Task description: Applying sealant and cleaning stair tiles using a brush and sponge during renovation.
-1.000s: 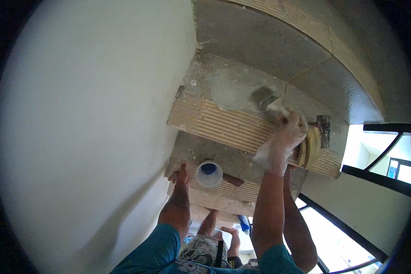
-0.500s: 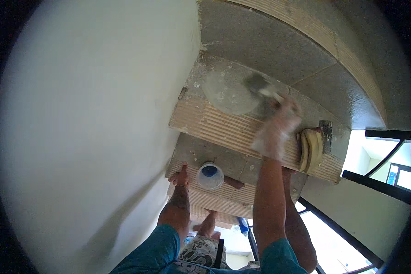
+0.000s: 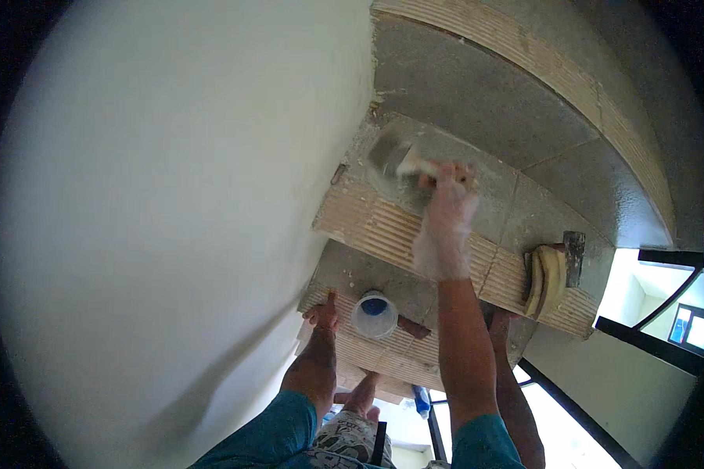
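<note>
My right hand (image 3: pixel 450 199), whitish over the hand and wrist, grips the handle of a paintbrush (image 3: pixel 408 162). Its dark bristles, blurred by motion, are over the wet grey tread of a stair step (image 3: pixel 489 191), near the wall corner. My left hand (image 3: pixel 323 314) is on the step below, close to the wall, with fingers stretched out and nothing in it. Just right of that hand stands a clear plastic tub (image 3: pixel 360 322) with something dark blue inside.
A white wall (image 3: pixel 188 180) runs along the left. On the ribbed step edge at right sit pale yellow curved pieces (image 3: pixel 551 280) beside a dark block (image 3: pixel 573 258). A reddish-brown piece (image 3: pixel 413 327) lies by the tub. Dark metal railing (image 3: pixel 653 344) borders the right.
The brush in my right hand has swept left across the tread, toward the wall. The whole view has shifted slightly; my left hand stays on the lower step.
</note>
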Action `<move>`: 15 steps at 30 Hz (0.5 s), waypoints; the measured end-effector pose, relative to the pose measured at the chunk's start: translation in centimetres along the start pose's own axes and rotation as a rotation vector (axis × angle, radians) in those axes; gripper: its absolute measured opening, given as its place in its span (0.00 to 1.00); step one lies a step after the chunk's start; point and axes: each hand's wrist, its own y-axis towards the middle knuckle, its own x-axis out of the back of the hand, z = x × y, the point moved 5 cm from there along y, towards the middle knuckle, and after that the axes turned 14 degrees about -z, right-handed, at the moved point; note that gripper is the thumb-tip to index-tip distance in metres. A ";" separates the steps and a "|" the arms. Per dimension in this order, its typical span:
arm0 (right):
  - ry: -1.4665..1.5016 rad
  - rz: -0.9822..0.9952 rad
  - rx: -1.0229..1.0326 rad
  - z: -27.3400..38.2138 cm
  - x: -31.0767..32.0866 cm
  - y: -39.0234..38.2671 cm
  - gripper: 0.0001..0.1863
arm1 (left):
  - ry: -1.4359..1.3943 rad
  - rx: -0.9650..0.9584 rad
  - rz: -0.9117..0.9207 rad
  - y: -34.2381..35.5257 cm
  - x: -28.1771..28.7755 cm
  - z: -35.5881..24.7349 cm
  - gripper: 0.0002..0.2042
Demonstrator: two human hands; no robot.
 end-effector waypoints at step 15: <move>0.071 0.075 -0.193 2.7 -3.1 -0.8 0.12 | 0.103 0.018 -0.286 1.2 4.4 -1.9 0.71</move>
